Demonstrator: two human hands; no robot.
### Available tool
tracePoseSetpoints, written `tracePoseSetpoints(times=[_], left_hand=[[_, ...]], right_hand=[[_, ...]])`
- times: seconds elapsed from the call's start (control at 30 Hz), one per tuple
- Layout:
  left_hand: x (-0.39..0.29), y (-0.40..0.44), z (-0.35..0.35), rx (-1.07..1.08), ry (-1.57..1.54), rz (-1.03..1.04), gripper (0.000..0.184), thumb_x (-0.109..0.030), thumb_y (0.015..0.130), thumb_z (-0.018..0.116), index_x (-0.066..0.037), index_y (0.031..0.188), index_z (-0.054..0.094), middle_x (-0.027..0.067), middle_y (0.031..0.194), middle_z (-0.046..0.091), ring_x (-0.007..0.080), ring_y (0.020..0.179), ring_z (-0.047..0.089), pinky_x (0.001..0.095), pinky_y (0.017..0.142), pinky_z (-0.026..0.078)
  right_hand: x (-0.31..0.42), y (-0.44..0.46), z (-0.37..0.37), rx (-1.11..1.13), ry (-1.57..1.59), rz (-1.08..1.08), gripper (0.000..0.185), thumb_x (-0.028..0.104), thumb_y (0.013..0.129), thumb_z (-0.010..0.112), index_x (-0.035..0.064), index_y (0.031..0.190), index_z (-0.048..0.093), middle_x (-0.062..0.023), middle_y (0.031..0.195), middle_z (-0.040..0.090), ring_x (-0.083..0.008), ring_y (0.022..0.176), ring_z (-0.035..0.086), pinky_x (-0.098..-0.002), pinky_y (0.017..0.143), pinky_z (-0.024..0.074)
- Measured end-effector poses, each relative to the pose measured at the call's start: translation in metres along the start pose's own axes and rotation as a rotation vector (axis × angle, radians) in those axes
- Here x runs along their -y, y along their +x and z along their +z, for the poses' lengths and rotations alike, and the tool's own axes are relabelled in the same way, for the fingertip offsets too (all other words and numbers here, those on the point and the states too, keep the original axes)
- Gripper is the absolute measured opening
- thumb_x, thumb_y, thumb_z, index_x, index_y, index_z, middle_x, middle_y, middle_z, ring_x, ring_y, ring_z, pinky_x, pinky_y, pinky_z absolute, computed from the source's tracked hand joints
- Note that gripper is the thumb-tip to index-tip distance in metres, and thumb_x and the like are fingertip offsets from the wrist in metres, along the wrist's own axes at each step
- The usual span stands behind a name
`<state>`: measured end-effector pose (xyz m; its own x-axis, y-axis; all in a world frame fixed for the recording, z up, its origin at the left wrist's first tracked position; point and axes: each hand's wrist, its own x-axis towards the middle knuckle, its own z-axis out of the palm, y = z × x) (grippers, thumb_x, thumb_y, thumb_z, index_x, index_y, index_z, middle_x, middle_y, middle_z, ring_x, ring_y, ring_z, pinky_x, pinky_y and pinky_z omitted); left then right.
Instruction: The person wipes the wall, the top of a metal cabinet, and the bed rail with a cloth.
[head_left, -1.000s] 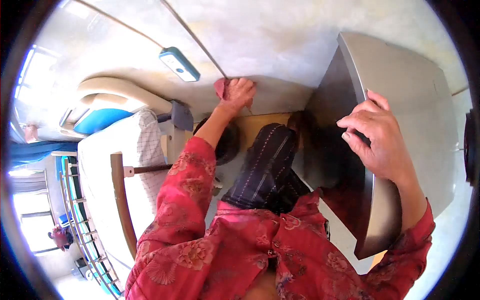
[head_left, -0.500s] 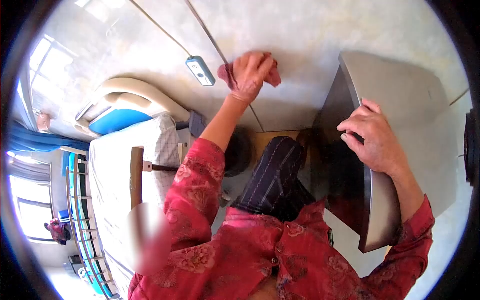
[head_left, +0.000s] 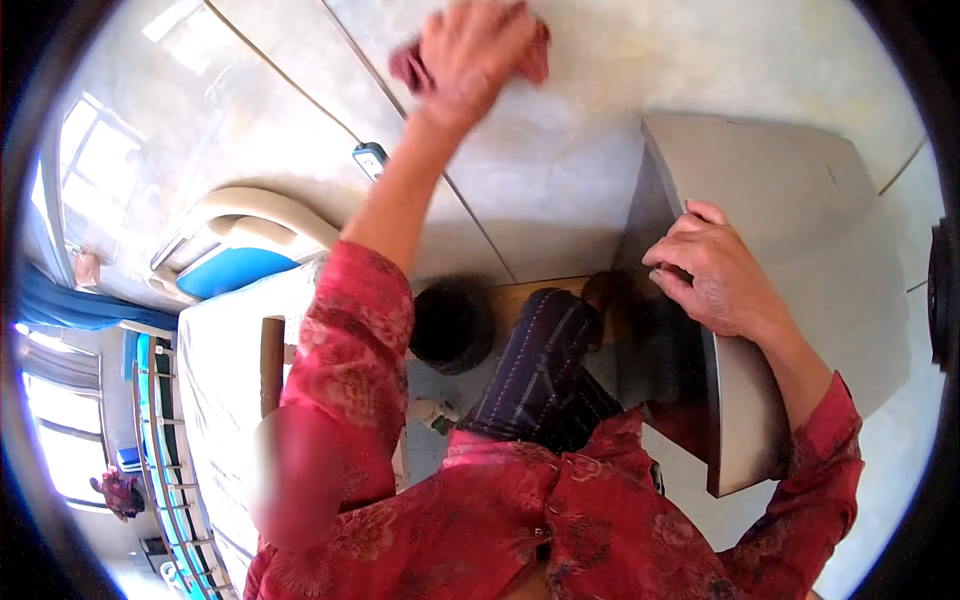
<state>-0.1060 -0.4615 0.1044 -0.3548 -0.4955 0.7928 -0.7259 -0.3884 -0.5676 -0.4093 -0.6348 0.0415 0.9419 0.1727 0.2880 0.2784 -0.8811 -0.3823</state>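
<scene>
High on the pale marbled wall [head_left: 590, 60], my left hand [head_left: 468, 60] presses down on a crumpled dark red cloth [head_left: 410, 68]. Parts of the cloth stick out on both sides of the fingers; the middle is hidden under the palm. My right hand [head_left: 715, 270] is at the edge of a grey cabinet-like piece [head_left: 790, 190], the forearm lying across its top. Its fingers are loosely bent, the thumb stands apart from them, and nothing shows between them.
A power strip [head_left: 370, 158] hangs on a cord beside my left forearm. Below it stands a dark round bin [head_left: 450, 325]. On the left are a bed with a white sheet [head_left: 215, 360], a blue headboard panel [head_left: 235, 270] and a bed with rails [head_left: 165, 450].
My left hand has moved the cloth upward along the wall and slightly left. The forearm now partly covers the power strip. My right hand keeps its place at the cabinet edge.
</scene>
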Motion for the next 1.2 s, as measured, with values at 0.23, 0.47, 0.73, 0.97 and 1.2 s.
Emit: tracePoseSetpoints(times=[0.23,0.47,0.73,0.97,1.2], left_hand=[[0.025,0.116,0.008,-0.191,-0.128,-0.193,0.025,-0.024,0.078,0.075,-0.016,0.101,0.069,0.0048,0.099,0.059,0.0269,0.093,0.058,0.0415,0.077,0.045],[-0.018,0.06,0.054,-0.105,-0.01,-0.046,0.03,-0.021,0.074,0.076,-0.021,0.103,0.071,0.0007,0.102,0.062,0.0226,0.09,0.062,0.0377,0.073,0.046],[-0.084,-0.034,0.069,0.158,-0.309,0.203,0.028,-0.034,0.062,0.077,-0.02,0.082,0.063,-0.0013,0.089,0.055,0.0201,0.083,0.06,0.0384,0.068,0.047],[-0.093,-0.046,0.071,0.419,-0.352,0.338,0.035,-0.031,0.063,0.078,-0.015,0.092,0.067,0.0014,0.099,0.061,0.0187,0.09,0.061,0.0369,0.07,0.047],[-0.011,0.156,0.067,-0.153,-0.019,0.282,0.026,-0.024,0.07,0.077,-0.021,0.094,0.069,-0.0004,0.105,0.065,0.0191,0.087,0.065,0.0369,0.066,0.046]], right_hand=[[-0.009,-0.006,0.001,-0.034,-0.042,-0.048,0.01,0.015,0.084,0.074,0.0101,0.092,0.075,-0.0088,0.081,0.067,-0.0256,0.092,0.064,-0.0462,0.112,0.0371],[-0.005,-0.003,0.002,-0.025,-0.044,-0.052,0.01,0.018,0.085,0.073,0.0082,0.088,0.074,-0.0064,0.083,0.07,-0.0247,0.091,0.064,-0.0449,0.109,0.0377],[-0.009,-0.004,0.002,-0.048,-0.06,-0.097,0.011,0.019,0.087,0.07,0.0088,0.086,0.073,-0.0071,0.08,0.068,-0.0253,0.089,0.064,-0.0477,0.109,0.0392],[-0.014,-0.007,0.005,-0.057,-0.075,-0.106,0.012,0.019,0.088,0.067,0.0103,0.081,0.071,-0.0083,0.077,0.067,-0.026,0.087,0.065,-0.0478,0.108,0.0401],[-0.016,-0.007,0.007,-0.047,-0.076,-0.119,0.01,0.02,0.088,0.066,0.0118,0.083,0.069,-0.0076,0.078,0.067,-0.026,0.087,0.065,-0.048,0.108,0.0395]])
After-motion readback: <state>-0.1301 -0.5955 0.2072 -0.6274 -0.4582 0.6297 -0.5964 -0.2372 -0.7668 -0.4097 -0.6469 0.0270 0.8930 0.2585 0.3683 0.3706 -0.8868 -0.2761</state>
